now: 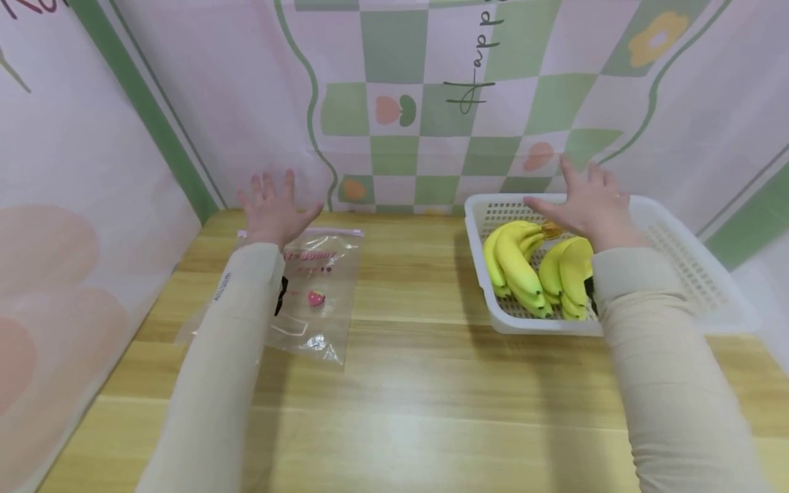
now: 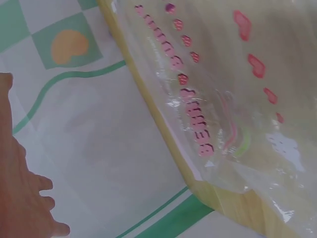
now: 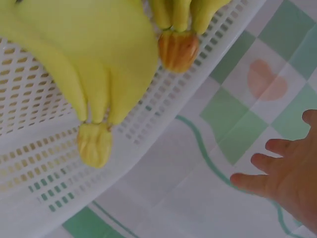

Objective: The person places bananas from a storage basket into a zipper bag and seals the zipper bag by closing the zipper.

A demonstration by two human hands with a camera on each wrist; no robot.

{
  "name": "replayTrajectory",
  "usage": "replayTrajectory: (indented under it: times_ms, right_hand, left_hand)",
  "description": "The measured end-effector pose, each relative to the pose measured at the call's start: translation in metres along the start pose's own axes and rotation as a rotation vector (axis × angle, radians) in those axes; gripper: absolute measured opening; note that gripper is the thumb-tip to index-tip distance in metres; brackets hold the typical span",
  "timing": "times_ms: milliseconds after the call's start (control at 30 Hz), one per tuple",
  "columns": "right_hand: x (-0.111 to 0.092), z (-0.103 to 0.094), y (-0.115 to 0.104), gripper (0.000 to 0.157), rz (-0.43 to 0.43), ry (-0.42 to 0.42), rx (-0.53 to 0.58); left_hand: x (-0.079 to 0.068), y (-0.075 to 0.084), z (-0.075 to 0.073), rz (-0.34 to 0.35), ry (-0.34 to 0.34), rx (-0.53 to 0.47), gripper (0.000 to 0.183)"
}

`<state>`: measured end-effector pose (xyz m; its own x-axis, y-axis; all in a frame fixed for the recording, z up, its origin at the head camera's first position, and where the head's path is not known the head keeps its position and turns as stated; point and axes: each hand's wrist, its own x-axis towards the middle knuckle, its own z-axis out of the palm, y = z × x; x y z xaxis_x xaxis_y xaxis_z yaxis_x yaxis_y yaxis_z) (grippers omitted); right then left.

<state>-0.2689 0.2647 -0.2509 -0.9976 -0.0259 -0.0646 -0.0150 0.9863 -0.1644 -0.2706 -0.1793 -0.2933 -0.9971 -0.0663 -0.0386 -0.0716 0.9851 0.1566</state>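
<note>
Fingers spread, my left hand hovers over the far edge of a clear zip bag that lies flat on the table. Pink lettering and small strawberry prints show on the bag in the left wrist view. On the other side, my right hand is held above a white plastic basket, its fingers also spread and holding nothing. Inside the basket lie two bunches of yellow bananas, the left bunch and the right bunch. My right forearm hides part of the basket and the right bunch's edge.
A wooden table carries the bag at left and the basket at right. Behind it hangs a checkered green and white cloth, close to the table's far edge. Another printed cloth borders the left side.
</note>
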Motion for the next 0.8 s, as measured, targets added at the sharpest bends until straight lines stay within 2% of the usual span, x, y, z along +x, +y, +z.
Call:
replayTrajectory:
  times_ms: [133,267,367,433,533,667,800]
  right_hand:
    - [-0.006,-0.004,0.023,0.098,0.015,-0.023,0.014]
    - [-0.015,-0.009,0.054,0.083,0.042,-0.07,0.031]
    - [-0.021,-0.009,0.079,0.071,0.064,-0.083,0.049]
    - [-0.026,-0.008,0.095,0.069,0.084,-0.085,0.062]
    - [-0.032,-0.006,0.115,0.069,0.108,-0.071,0.06]
    - [-0.042,-0.002,0.135,0.065,0.124,-0.006,0.051]
    - [-0.053,0.004,0.153,0.059,0.137,0.046,0.066]
  left_hand:
    - [-0.003,-0.007,0.006,0.008,-0.013,0.004,0.089]
    - [-0.007,-0.011,0.01,0.0,-0.028,0.024,0.087]
    - [-0.012,-0.013,0.011,-0.007,-0.018,0.072,0.083]
    - [-0.015,-0.016,0.011,-0.007,0.0,0.109,0.08]
    - [-0.018,-0.02,0.015,0.004,0.022,0.14,0.068]
    - [-0.024,-0.024,0.023,0.021,0.038,0.106,0.055]
    - [-0.03,-0.029,0.031,0.022,-0.022,0.087,0.059]
